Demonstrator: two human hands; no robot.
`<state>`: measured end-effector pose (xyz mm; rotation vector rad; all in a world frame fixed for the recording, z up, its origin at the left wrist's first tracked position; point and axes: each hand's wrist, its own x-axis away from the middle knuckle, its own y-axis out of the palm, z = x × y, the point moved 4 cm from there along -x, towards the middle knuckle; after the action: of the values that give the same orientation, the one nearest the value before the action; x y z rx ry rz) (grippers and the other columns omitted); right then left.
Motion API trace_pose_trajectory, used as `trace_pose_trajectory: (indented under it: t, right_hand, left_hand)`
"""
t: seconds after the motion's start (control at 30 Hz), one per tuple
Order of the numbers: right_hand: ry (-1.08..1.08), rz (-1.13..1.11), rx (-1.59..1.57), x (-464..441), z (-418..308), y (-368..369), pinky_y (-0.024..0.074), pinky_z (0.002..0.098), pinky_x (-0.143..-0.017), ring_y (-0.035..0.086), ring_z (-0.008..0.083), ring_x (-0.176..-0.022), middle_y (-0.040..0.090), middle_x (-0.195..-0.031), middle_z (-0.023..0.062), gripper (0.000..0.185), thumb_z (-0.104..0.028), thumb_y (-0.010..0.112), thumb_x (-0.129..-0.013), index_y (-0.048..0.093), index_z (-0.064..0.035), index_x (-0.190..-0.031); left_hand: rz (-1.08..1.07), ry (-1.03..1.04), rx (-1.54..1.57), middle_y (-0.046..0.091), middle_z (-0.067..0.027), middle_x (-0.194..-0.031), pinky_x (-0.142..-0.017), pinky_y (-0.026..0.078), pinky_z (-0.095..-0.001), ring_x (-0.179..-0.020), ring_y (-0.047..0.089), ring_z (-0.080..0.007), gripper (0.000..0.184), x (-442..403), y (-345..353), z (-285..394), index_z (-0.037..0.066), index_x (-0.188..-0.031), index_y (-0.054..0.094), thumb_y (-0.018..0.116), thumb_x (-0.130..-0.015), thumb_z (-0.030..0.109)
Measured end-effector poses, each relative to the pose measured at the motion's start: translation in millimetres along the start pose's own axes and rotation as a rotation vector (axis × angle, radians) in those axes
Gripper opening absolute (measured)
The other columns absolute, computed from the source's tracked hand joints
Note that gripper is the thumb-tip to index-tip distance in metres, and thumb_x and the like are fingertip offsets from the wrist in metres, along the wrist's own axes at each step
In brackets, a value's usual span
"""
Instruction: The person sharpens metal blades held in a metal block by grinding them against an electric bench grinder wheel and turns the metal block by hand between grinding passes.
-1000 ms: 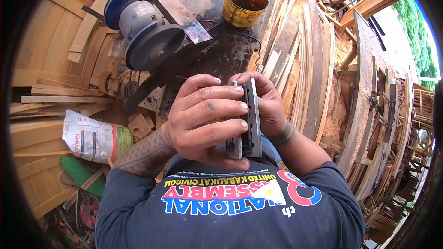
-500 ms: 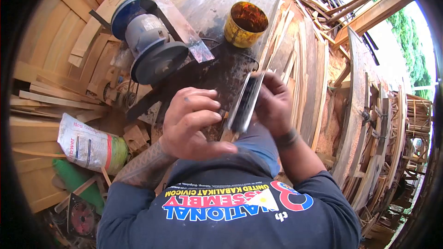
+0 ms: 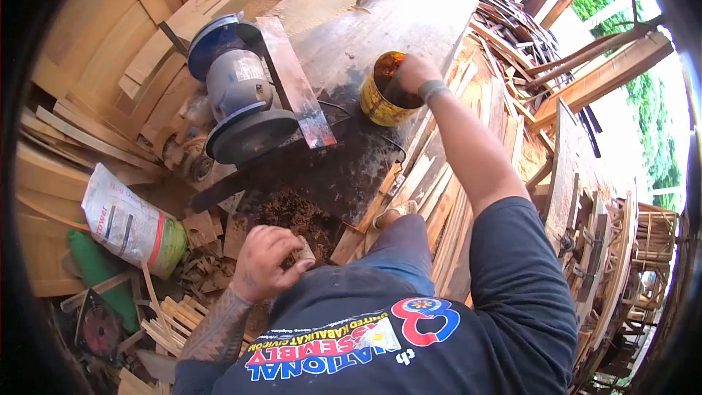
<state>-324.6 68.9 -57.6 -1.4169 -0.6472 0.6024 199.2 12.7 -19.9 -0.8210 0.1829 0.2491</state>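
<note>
My right hand (image 3: pixel 417 73) is closed and reaches over the rim of a paint-stained yellow bucket (image 3: pixel 387 113). A dark shape shows under its fingers inside the bucket, too hidden to name. Low in front of my belly, my left hand (image 3: pixel 269 262) is curled around a small pale block-like piece (image 3: pixel 303 250), of which only one end shows. The bucket stands upright on a dark-stained workbench (image 3: pixel 347 153). To its left sits a bench grinder (image 3: pixel 241 88) with two wheels, and a flat metal strip (image 3: pixel 294 77) lies beside it.
A black cable (image 3: pixel 395 145) runs over the bench near the bucket. Long wood strips (image 3: pixel 439 190) lie along the right side. On the left are a white and green sack (image 3: pixel 128 219), wood offcuts (image 3: pixel 208 252) and leaning boards (image 3: pixel 95 36).
My right hand has moved forward from in front of me to the bucket. The long shiny-edged dark piece it held is no longer visible. My left hand has lowered and closed.
</note>
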Motion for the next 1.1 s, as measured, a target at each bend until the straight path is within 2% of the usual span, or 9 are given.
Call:
trace_pose_trajectory:
  t: [0.17, 0.3, 0.4, 0.43, 0.5, 0.73, 0.83, 1.0, 1.1]
  right_hand:
    - [-0.089, -0.125, -0.002, -26, -2, 79, 0.0634, 0.0504, -0.097, 0.078, 0.0401, -0.112, 0.078, -0.119, 0.0276, 0.027, -0.01, 0.056, -0.101, 0.079, 0.0012, -0.11]
    - [-0.334, -0.158, 0.235, -61, 20, 155, 0.0638, 0.0485, -0.094, 0.079, 0.0366, -0.107, 0.08, -0.116, 0.0228, 0.029, -0.011, 0.058, -0.102, 0.086, -0.0061, -0.102]
    - [-0.301, -0.179, 0.246, -116, 55, 236, 0.0629, 0.0468, -0.099, 0.079, 0.0337, -0.113, 0.08, -0.125, 0.02, 0.028, -0.011, 0.06, -0.101, 0.086, -0.008, -0.11]
    - [-0.317, -0.242, 0.305, -68, 26, 151, 0.0634, 0.047, -0.097, 0.079, 0.0369, -0.112, 0.079, -0.123, 0.022, 0.025, -0.015, 0.065, -0.099, 0.086, -0.0067, -0.109]
    - [-0.164, -0.118, 0.174, -65, 29, 131, 0.0622, 0.0492, -0.093, 0.078, 0.0386, -0.103, 0.081, -0.106, 0.0225, 0.019, -0.021, 0.071, -0.093, 0.082, -0.0054, -0.092]
    - [-0.047, 0.153, -0.022, 31, -31, -15, 0.0572, 0.0515, -0.105, 0.072, 0.0435, -0.117, 0.075, -0.121, 0.0249, 0.037, -0.031, 0.072, -0.093, 0.07, -0.0007, -0.116]
    - [-0.07, 0.204, -0.015, 41, -26, -27, 0.0576, 0.0514, -0.102, 0.073, 0.0434, -0.113, 0.076, -0.117, 0.0251, 0.039, -0.034, 0.072, -0.093, 0.071, -0.0004, -0.112]
    - [0.072, 0.457, -0.22, 98, -41, -77, 0.0583, 0.049, -0.092, 0.075, 0.0415, -0.103, 0.078, -0.103, 0.0224, 0.034, -0.031, 0.077, -0.091, 0.075, 0.0005, -0.103]
    - [0.152, 0.567, -0.511, 138, -71, -78, 0.059, 0.0454, -0.082, 0.077, 0.0347, -0.088, 0.079, -0.093, 0.0188, 0.034, -0.029, 0.08, -0.091, 0.076, 0.0016, -0.104]
  left_hand:
    - [-0.019, -0.137, -0.064, 0.072, -0.0098, -0.101, -0.094, 0.053, -0.0476, -0.099, 0.07, -0.0337, 0.032, 25, 4, -7, 0.007, -0.097, 0.073, 0.087, -0.088, 0.035]
    - [0.0, -0.197, -0.096, 0.072, -0.0087, -0.1, -0.094, 0.052, -0.0472, -0.1, 0.069, -0.0329, 0.03, 37, 6, -11, 0.008, -0.096, 0.072, 0.086, -0.089, 0.034]
    - [-0.054, -0.218, -0.078, 0.072, -0.0085, -0.102, -0.095, 0.052, -0.0473, -0.102, 0.069, -0.0319, 0.031, 41, 8, -17, 0.008, -0.097, 0.073, 0.086, -0.089, 0.035]
    - [-0.072, -0.217, -0.064, 0.072, -0.0085, -0.103, -0.095, 0.053, -0.0472, -0.102, 0.069, -0.032, 0.031, 45, 12, -18, 0.008, -0.098, 0.073, 0.086, -0.089, 0.035]
    - [-0.101, -0.196, -0.044, 0.073, -0.0085, -0.104, -0.096, 0.053, -0.0471, -0.103, 0.07, -0.032, 0.031, 51, 16, -25, 0.008, -0.099, 0.074, 0.086, -0.089, 0.035]
    - [-0.336, -0.19, 0.015, 0.074, -0.0123, -0.108, -0.097, 0.056, -0.0468, -0.109, 0.072, -0.0333, 0.033, 56, 20, -48, 0.007, -0.103, 0.077, 0.084, -0.092, 0.038]
    - [-0.225, -0.231, 0.204, 0.074, -0.0112, -0.103, -0.089, 0.058, -0.0445, -0.1, 0.073, -0.0327, 0.03, 45, 22, -59, 0.008, -0.103, 0.078, 0.081, -0.094, 0.037]
    - [0.066, -0.621, 0.856, 0.075, -0.0013, -0.096, -0.075, 0.056, -0.0294, -0.082, 0.067, -0.0086, 0.025, 18, 45, -88, 0.002, -0.112, 0.077, 0.085, -0.098, 0.021]
    - [0.338, -0.614, 1.136, 0.074, 0.0001, -0.093, -0.072, 0.055, -0.0253, -0.079, 0.065, -0.0056, 0.022, -17, 41, -92, 0.001, -0.117, 0.076, 0.081, -0.102, 0.016]
